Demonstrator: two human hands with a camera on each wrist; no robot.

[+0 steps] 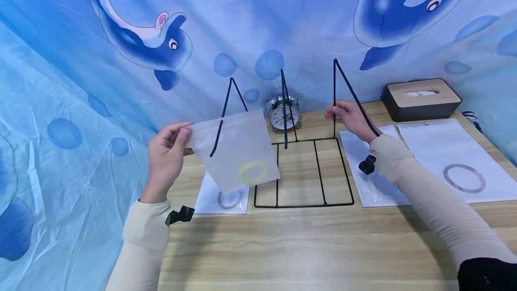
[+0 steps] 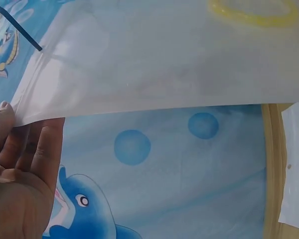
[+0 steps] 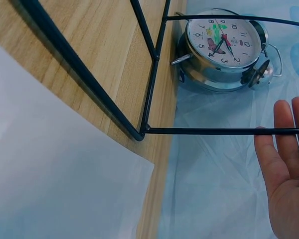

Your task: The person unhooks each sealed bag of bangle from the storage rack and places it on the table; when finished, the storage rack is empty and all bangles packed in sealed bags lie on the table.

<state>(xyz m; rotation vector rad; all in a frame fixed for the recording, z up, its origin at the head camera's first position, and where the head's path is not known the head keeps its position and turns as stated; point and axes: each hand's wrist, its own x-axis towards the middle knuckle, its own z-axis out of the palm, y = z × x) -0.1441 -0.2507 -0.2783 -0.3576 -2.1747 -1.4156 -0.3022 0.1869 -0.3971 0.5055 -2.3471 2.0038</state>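
My left hand point(image 1: 167, 156) pinches a corner of a frosted plastic bag point(image 1: 226, 143) between thumb and fingers. Inside the bag shows a yellow ring point(image 1: 253, 172). One bent prong point(image 1: 216, 140) of a black wire rack point(image 1: 304, 205) crosses in front of the bag, while its rear leg passes behind. On the other side, my right hand point(image 1: 349, 116) holds the rack's right rear upright point(image 1: 334, 89) with thumb and fingertips. The right wrist view has the fingers point(image 3: 289, 149) behind that wire; the thumb is hidden there.
Behind the rack stands a silver alarm clock point(image 1: 282, 111). A tissue box point(image 1: 422, 98) is at the back right. White bags with rings lie at the right point(image 1: 480, 156) and partly under the frosted bag point(image 1: 222, 201). A dolphin-print curtain point(image 1: 315, 21) hangs behind the wooden table point(image 1: 299, 246).
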